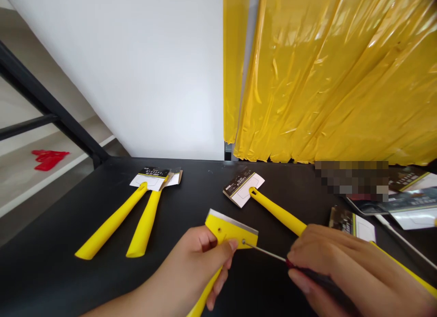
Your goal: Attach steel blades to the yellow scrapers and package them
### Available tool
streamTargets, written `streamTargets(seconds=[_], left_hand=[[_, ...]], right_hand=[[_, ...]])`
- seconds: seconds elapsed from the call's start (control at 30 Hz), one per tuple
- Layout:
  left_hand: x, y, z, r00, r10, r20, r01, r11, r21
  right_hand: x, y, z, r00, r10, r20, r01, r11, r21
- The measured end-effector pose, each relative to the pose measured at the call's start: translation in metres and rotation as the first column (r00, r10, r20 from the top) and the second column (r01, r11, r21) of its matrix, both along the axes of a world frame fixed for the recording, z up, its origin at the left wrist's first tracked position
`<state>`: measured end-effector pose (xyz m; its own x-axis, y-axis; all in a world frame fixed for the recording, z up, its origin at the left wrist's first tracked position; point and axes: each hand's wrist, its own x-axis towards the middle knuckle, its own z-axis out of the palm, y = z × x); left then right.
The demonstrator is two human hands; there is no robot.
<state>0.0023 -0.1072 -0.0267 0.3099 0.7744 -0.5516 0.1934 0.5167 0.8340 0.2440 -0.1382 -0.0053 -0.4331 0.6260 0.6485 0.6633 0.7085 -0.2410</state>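
Observation:
A yellow scraper [234, 237] with a metal blade along its top edge is gripped in my left hand [201, 262], thumb across its head. Its handle runs down below the hand. My right hand [341, 267] is closed around a screwdriver [269, 254] with a thin metal shaft and a dark red handle, mostly hidden by the fingers. The screwdriver's tip meets a screw at the right side of the scraper head; a hole shows at the left side. Beyond my hands lies another yellow scraper [276, 210] with a black-and-white card over its head.
Two carded yellow scrapers [112, 221] lie on the left of the black table [61, 262]. At right are another card [363, 228], plastic packages [413, 212] and a white cable [406, 242]. Yellow plastic sheeting [341, 80] hangs behind. A red item [50, 159] rests on a shelf.

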Motion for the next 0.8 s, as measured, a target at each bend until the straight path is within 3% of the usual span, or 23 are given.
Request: streamTargets(seconds=[0.27,0.43,0.8], left_hand=[[-0.001,0.004,0.001,0.995,0.013,-0.102,-0.008,0.999,0.049],[-0.004,0.008,0.009,0.994,0.002,-0.114,0.011,0.994,0.112],[-0.009,0.011,0.002,0.972,-0.006,-0.235,0.054,0.979,0.197]], right_hand=[[-0.003,-0.002,-0.001,0.982,-0.099,0.162,0.08,0.989,0.122],[-0.005,-0.001,-0.001,0.957,-0.139,0.253,0.127,0.99,0.065],[-0.01,-0.005,-0.009,0.954,-0.177,0.243,0.171,0.984,0.045]])
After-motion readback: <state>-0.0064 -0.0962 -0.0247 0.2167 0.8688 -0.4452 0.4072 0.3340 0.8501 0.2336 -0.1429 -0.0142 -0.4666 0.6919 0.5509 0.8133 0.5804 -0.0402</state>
